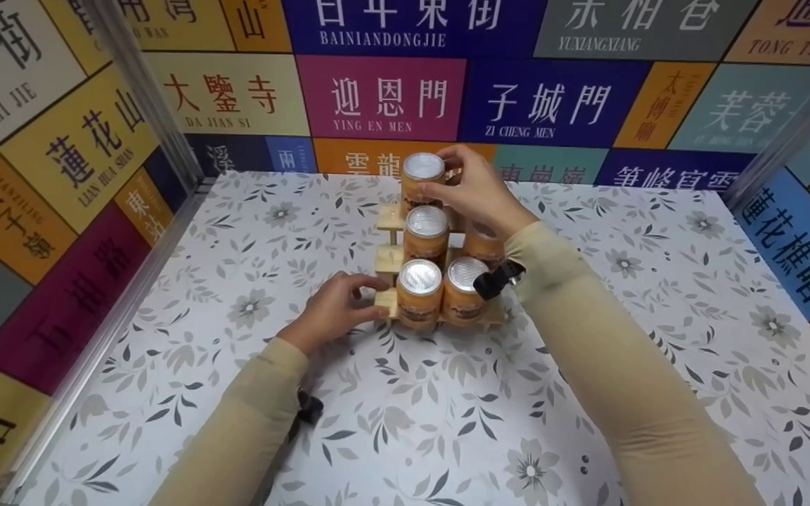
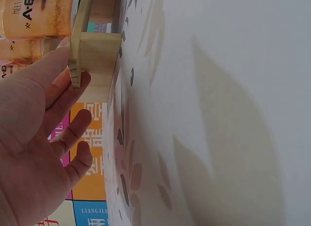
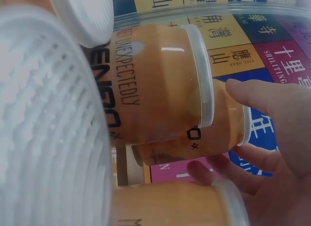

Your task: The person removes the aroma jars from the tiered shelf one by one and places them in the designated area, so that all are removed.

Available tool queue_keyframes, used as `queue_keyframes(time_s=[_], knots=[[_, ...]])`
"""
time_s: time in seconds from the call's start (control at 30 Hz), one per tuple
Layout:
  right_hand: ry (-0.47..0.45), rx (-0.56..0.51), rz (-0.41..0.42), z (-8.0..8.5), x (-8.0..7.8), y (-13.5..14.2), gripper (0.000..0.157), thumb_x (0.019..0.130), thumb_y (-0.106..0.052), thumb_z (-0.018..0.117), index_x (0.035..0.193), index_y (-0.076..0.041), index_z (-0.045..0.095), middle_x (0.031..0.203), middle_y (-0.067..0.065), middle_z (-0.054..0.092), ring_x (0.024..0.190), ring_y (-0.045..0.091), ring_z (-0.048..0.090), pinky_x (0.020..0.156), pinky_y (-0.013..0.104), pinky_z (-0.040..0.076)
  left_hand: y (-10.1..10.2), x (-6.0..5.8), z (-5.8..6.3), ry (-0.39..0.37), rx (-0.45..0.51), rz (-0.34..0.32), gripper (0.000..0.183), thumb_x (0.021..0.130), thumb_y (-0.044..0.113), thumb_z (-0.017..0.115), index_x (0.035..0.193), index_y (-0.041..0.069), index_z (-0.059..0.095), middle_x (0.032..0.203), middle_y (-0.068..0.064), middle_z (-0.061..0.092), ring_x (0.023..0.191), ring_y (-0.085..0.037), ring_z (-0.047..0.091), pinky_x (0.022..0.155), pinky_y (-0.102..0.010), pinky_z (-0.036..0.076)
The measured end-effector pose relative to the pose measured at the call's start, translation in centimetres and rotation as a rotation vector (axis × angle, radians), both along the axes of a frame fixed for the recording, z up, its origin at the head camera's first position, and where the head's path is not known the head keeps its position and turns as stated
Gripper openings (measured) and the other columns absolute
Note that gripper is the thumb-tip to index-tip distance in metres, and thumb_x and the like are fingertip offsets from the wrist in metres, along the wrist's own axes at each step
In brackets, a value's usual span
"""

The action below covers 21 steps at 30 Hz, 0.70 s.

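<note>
A small stepped wooden rack [image 1: 388, 260] bears several orange cans with pale silvery lids. On its highest step, at the back left, my right hand [image 1: 481, 188] holds a can [image 1: 422, 188] between thumb and fingers. Below that one are a middle can [image 1: 425, 242], a front left can [image 1: 419, 301] and a front right can [image 1: 464, 299]. Another can [image 1: 484, 244] is partly hidden behind my right wrist. My left hand [image 1: 335, 307] pinches the left end of the lowest step; the left wrist view shows the thumb above the wooden board [image 2: 77, 46] and a finger under it.
The rack stands on a table [image 1: 292, 232] covered in white leaf-patterned cloth. Behind it rises a wall panel [image 1: 380, 95] of coloured blocks with Chinese lettering, and similar panels flank both sides. A metal post [image 1: 155, 98] stands at the left corner.
</note>
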State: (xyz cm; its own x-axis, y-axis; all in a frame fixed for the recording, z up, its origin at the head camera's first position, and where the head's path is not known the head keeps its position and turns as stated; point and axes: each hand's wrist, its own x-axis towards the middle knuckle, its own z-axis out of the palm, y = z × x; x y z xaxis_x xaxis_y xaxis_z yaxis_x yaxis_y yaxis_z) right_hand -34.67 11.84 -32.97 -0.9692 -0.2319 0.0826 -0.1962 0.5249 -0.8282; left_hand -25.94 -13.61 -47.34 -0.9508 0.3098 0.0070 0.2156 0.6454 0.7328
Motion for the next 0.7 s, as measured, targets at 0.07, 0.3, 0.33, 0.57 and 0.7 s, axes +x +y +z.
queue_keyframes(time_s=[0.07,0.3,0.33,0.57,0.7], knots=[[0.0,0.002,-0.005,-0.1,-0.3,-0.1,0.061,0.091,-0.03,0.08,0.142,-0.013,0.052,0.134,0.009,0.061,0.11,0.021,0.059,0.092,0.034,0.053,0.1,0.0,-0.1,0.0,0.0,0.002,0.041,0.086,0.034,0.085,0.124,0.025,0.073,0.12,0.004,0.069,0.108,-0.022,0.059,0.092,-0.039,0.049],[-0.045,-0.098,-0.052,0.2,-0.6,0.1,0.064,0.08,-0.029,0.091,0.133,-0.012,0.058,0.128,0.007,0.065,0.116,0.019,0.061,0.101,0.034,0.052,0.3,0.0,0.4,-0.005,-0.024,0.012,0.043,0.085,0.034,0.085,0.125,0.025,0.073,0.121,-0.001,0.068,0.109,-0.023,0.058,0.094,-0.041,0.049],[-0.046,-0.12,-0.058,0.3,-0.5,0.1,0.064,0.079,-0.027,0.092,0.131,-0.011,0.059,0.127,0.007,0.066,0.116,0.019,0.062,0.101,0.034,0.052,0.3,0.0,0.5,-0.006,-0.028,0.015,0.043,0.085,0.035,0.085,0.125,0.026,0.073,0.121,-0.001,0.068,0.109,-0.023,0.058,0.094,-0.041,0.049],[-0.017,-0.198,-0.05,0.0,0.3,0.8,0.058,0.08,-0.017,0.089,0.131,-0.01,0.061,0.128,0.008,0.066,0.113,0.021,0.065,0.098,0.034,0.054,0.1,0.4,0.3,0.013,-0.025,0.012,0.043,0.086,0.034,0.085,0.126,0.024,0.073,0.121,0.002,0.069,0.111,-0.025,0.06,0.094,-0.04,0.05],[0.011,-0.207,-0.081,0.1,0.7,1.8,0.058,0.082,-0.016,0.087,0.133,-0.009,0.06,0.13,0.009,0.065,0.115,0.023,0.064,0.098,0.034,0.054,0.2,0.4,0.4,0.032,-0.034,0.003,0.042,0.087,0.035,0.085,0.126,0.024,0.073,0.122,0.003,0.071,0.109,-0.027,0.06,0.091,-0.041,0.05]])
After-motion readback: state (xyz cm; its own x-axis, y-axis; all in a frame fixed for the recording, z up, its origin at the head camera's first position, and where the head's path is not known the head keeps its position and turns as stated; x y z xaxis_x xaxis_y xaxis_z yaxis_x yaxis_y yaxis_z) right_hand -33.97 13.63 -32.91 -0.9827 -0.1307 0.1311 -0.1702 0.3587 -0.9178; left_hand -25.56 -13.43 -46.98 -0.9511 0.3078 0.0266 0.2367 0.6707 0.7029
